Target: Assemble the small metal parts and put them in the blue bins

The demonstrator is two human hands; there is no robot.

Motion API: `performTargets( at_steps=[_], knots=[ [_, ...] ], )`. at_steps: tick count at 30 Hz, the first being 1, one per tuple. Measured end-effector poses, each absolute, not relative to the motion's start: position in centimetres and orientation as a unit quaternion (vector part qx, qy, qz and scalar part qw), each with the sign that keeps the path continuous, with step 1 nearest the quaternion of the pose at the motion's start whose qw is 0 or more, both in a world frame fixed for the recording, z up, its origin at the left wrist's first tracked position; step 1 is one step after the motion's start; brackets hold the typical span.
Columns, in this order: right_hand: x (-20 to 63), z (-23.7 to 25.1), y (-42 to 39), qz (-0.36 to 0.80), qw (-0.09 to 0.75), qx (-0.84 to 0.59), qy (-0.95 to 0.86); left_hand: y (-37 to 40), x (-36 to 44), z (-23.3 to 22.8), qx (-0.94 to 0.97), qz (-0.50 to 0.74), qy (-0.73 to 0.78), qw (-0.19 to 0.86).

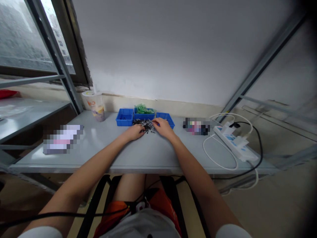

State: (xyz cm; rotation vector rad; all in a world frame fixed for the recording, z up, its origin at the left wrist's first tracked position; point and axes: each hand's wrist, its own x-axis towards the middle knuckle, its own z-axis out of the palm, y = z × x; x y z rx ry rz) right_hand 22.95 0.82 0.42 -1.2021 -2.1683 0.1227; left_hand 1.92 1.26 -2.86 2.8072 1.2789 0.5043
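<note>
A loose pile of small dark and silvery screw-like pieces (pixel 148 125) lies on the grey table (pixel 148 155). At its left edge is my left hand (pixel 135 132), fingers curled in and touching the pieces. My right hand (pixel 162 126) reaches in from the other side, its thumb and fingertips pinched at the pile. Whatever either hand holds is too small to make out. Behind the pile stand a left blue tray (pixel 125 118) with a few dark bits, a middle blue tray (pixel 144 116) heaped with green pieces (pixel 142 108), and a right blue tray (pixel 172 124), partly hidden by my right hand.
A plastic drink cup (pixel 96 107) with a straw stands at the back left. Nearer lies a blurred phone-like object (pixel 63 138). On the right are another blurred object (pixel 196 126) and a white power strip (pixel 235 143) with plugs and looping cables. Metal posts flank the table.
</note>
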Motion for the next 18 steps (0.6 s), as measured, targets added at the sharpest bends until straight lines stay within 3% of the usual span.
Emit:
performTargets(
  at_steps=[6, 18],
  knots=[
    [21.9, 0.3, -0.2, 0.129, 0.268, -0.412, -0.861, 1.4, 1.8, -2.8, 0.896, 0.161, 0.414, 0.014],
    [22.0, -0.2, -0.1, 0.152, 0.217, -0.415, -0.870, 0.7, 1.9, -1.8, 0.864, 0.147, 0.481, 0.036]
  ],
)
